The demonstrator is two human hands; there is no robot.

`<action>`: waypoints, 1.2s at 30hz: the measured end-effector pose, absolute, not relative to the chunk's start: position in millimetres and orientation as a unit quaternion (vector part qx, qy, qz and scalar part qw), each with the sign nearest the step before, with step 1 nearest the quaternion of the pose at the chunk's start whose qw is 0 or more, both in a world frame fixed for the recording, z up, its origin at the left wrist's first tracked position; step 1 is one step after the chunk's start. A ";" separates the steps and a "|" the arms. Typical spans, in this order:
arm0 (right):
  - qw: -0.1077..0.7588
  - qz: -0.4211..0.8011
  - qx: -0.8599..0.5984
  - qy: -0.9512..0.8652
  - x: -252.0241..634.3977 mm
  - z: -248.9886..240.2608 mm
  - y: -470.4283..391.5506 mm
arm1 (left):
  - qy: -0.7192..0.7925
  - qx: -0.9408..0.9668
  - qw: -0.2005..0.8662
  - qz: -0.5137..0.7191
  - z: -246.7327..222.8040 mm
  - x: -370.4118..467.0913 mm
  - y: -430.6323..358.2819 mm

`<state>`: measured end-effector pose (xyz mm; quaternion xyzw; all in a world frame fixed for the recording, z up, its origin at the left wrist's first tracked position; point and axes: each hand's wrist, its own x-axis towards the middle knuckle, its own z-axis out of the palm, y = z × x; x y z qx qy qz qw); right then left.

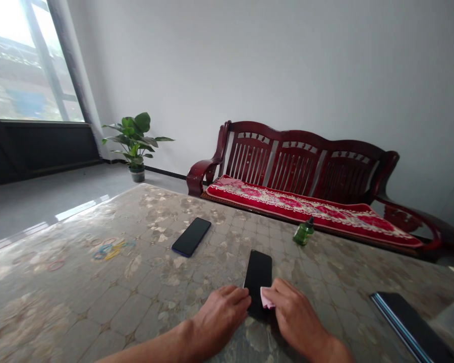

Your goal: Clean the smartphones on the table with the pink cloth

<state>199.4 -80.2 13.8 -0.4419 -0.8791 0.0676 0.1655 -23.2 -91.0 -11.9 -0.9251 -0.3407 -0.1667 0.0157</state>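
Note:
A black smartphone (259, 275) lies screen up on the patterned tabletop, right in front of me. My left hand (224, 313) is closed at its lower left edge, fingertips gripping the side. Pinched in my right hand (295, 315) is a small pale pink cloth (267, 297), which touches the lower right part of the screen. Some of the cloth is hidden by my fingers. Farther off to the left rests a second smartphone (191, 237) with a dark screen and a bluish-purple edge.
A green dropper bottle (303, 233) stands toward the table's far side. Dark stacked flat items (412, 327) lie at the right. Coloured rubber bands (111, 249) are scattered at left. Beyond the table (109, 297) are a red wooden bench (287, 151) and a potted plant (137, 174).

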 end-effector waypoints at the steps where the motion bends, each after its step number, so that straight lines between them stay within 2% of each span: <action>1: 0.164 0.065 -0.448 -0.877 198.8 14.2 -76.5 | -0.340 -0.926 0.017 -0.161 -11.9 -23.0 -90.9; 7: 0.151 0.015 -0.501 -0.852 186.4 24.1 -43.0 | -0.355 -0.921 0.014 -0.158 -10.5 -24.0 -91.9; 16: 0.133 0.044 -0.429 -0.893 180.6 22.5 -76.1 | -0.338 -0.920 0.007 -0.197 -8.9 -24.5 -92.9; 24: 0.173 0.003 -0.528 -0.831 157.8 26.3 -7.0 | -0.321 -0.920 0.028 -0.225 -7.8 -27.6 -93.3; 31: 0.148 0.018 -0.418 -0.896 160.9 23.5 -46.0 | -0.316 -0.921 0.028 -0.225 -14.2 -26.4 -93.2; 36: 0.170 0.008 -0.475 -0.863 153.6 29.8 -25.4 | -0.312 -0.922 0.022 -0.228 -12.5 -26.6 -94.6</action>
